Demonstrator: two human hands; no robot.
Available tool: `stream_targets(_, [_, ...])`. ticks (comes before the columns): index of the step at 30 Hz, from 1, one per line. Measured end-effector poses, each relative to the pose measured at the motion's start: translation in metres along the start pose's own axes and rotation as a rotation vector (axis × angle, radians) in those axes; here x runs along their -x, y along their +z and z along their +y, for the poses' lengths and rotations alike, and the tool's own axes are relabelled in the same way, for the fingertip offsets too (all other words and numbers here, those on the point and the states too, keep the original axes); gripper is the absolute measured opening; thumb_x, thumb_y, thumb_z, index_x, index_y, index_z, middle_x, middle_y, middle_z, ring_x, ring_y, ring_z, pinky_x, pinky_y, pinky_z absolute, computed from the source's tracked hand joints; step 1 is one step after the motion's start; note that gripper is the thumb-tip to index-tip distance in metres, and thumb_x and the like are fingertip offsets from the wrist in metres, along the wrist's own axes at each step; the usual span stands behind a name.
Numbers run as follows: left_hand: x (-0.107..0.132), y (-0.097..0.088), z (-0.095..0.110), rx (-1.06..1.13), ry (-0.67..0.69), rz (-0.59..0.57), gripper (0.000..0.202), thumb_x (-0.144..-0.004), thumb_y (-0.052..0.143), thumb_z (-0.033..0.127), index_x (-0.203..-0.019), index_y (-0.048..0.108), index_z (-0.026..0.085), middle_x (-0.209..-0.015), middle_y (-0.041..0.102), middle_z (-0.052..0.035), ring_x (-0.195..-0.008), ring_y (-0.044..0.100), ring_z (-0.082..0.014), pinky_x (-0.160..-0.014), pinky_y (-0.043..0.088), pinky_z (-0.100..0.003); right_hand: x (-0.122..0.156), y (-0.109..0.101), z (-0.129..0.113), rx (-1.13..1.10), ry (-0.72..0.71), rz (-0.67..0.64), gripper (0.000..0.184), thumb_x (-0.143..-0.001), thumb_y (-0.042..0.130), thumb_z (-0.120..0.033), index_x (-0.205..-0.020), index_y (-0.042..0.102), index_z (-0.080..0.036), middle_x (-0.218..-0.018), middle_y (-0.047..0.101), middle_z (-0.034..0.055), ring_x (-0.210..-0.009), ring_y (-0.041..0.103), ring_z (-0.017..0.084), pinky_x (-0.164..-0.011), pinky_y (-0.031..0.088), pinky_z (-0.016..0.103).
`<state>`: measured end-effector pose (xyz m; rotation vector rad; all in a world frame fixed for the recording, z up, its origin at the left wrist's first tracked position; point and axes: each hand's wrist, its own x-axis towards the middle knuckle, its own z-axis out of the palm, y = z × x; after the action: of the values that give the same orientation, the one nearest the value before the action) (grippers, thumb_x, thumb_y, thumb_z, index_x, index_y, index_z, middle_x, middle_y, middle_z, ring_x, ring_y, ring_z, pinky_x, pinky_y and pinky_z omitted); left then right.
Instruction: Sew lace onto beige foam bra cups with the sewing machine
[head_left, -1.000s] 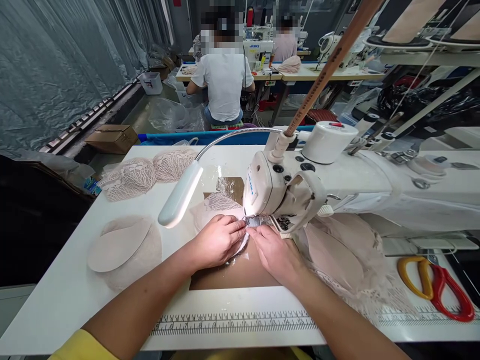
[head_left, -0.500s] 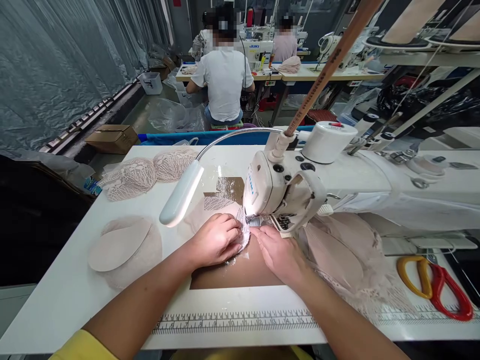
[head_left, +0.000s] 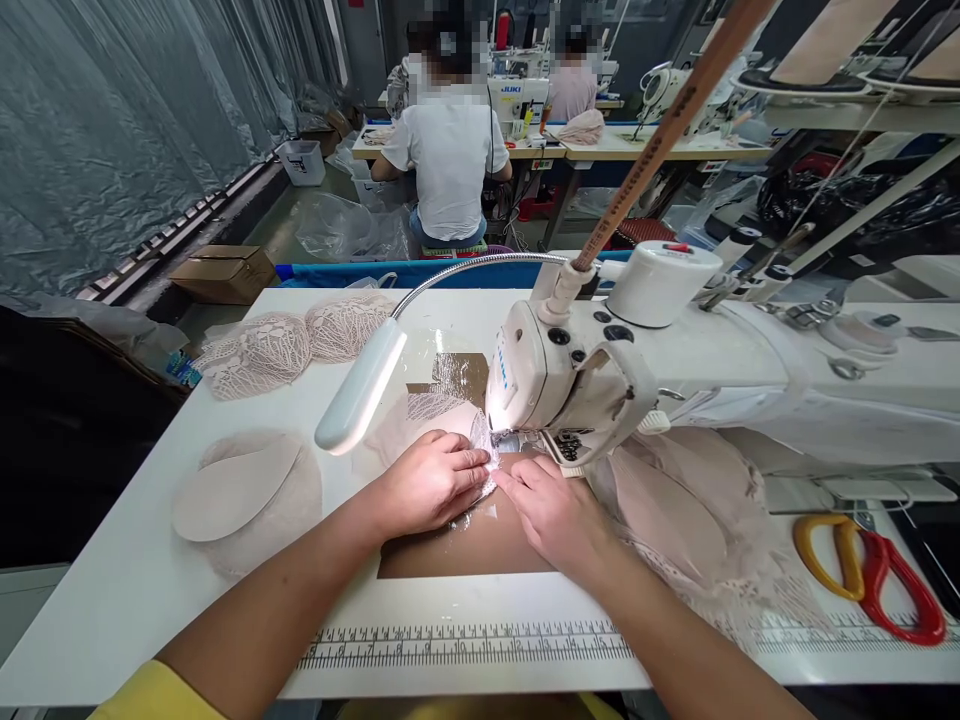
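Lace piece (head_left: 444, 418): pale pink, thin, smooth and slightly shiny in the middle, with openwork lace along its far edge and along the edge nearest the needle. Location: on the brown plate (head_left: 465, 556) set in the white surface (head_left: 450, 600), its right edge at the presser foot of the sewing machine (head_left: 529, 375). Near portion covered by the left hand (head_left: 435, 482); full outline cannot be read.

Left fingers: bent and laid over the piece, tips by its lace edge. Right hand (head_left: 559, 510): index finger extended, tip at the same edge, just beside the left fingertips. Thumb contact hidden on both; cannot tell whether either pinches the cloth.

Obstructions: machine head hides the area behind the needle. Lamp (head_left: 361, 388) on a bent flexible neck hangs over the surface, left of the head.

Surroundings: two joined lace cups (head_left: 259, 350) at the far left corner; flat rounded pieces (head_left: 238, 490) overlapping nearer, left of the forearm. Pink fabric pile (head_left: 679, 510) right of the right hand, partly under the machine arm. Scissors (head_left: 904, 590) with one orange and one red handle lie beyond it. Printed ruler (head_left: 465, 646) runs along the near edge.
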<state>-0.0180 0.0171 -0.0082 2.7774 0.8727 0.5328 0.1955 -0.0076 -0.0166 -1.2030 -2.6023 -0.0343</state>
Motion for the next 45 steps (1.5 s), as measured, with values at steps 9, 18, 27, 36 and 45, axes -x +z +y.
stream_targets(9, [-0.001, -0.003, -0.001, -0.038, -0.015, -0.004, 0.027, -0.093, 0.049, 0.03, -0.111, 0.064, 0.018, -0.119, 0.064, -0.0114, -0.104, 0.056, -0.0244, -0.089, 0.045, -0.04, -0.001, 0.004, 0.003, 0.055, 0.159, -0.025, 0.044, -0.082, 0.047, -0.008, -0.119, 0.065, -0.023, -0.086, 0.069, 0.0057, -0.073, 0.058, 0.019, -0.06, 0.039, 0.028])
stream_targets(18, [0.001, -0.001, 0.001, -0.014, 0.063, -0.02, 0.025, -0.094, 0.048, 0.029, -0.107, 0.066, 0.019, -0.119, 0.063, -0.0098, -0.104, 0.054, -0.0234, -0.091, 0.042, -0.039, -0.004, -0.003, 0.0, -0.026, 0.077, -0.002, 0.037, -0.08, 0.047, -0.005, -0.105, 0.069, -0.021, -0.082, 0.067, 0.0042, -0.075, 0.056, 0.018, -0.059, 0.036, 0.028])
stream_targets(27, [-0.001, 0.003, -0.001, -0.041, -0.019, 0.002, 0.028, -0.096, 0.045, 0.025, -0.113, 0.065, 0.017, -0.123, 0.064, -0.007, -0.1, 0.055, -0.0225, -0.088, 0.044, -0.039, -0.003, 0.001, 0.0, 0.032, 0.093, -0.011, 0.041, -0.082, 0.047, -0.006, -0.116, 0.066, -0.02, -0.085, 0.069, 0.0058, -0.077, 0.055, 0.019, -0.061, 0.035, 0.029])
stream_targets(36, [-0.006, 0.005, -0.01, -0.09, -0.088, 0.074, 0.031, -0.094, 0.046, 0.026, -0.118, 0.063, 0.017, -0.118, 0.065, -0.0099, -0.103, 0.055, -0.0256, -0.089, 0.045, -0.041, -0.001, 0.007, 0.003, 0.05, 0.139, 0.012, 0.045, -0.082, 0.047, -0.007, -0.119, 0.066, -0.024, -0.08, 0.068, 0.0041, -0.063, 0.051, 0.016, -0.057, 0.033, 0.028])
stream_targets(45, [-0.008, 0.007, -0.022, -0.134, -0.213, 0.115, 0.029, -0.089, 0.051, 0.023, -0.113, 0.065, 0.018, -0.121, 0.062, -0.0115, -0.112, 0.052, -0.0286, -0.094, 0.044, -0.045, 0.002, 0.006, 0.005, -0.012, 0.1, 0.096, 0.034, -0.085, 0.045, -0.007, -0.104, 0.071, -0.019, -0.077, 0.066, 0.0052, -0.058, 0.048, 0.014, -0.053, 0.033, 0.026])
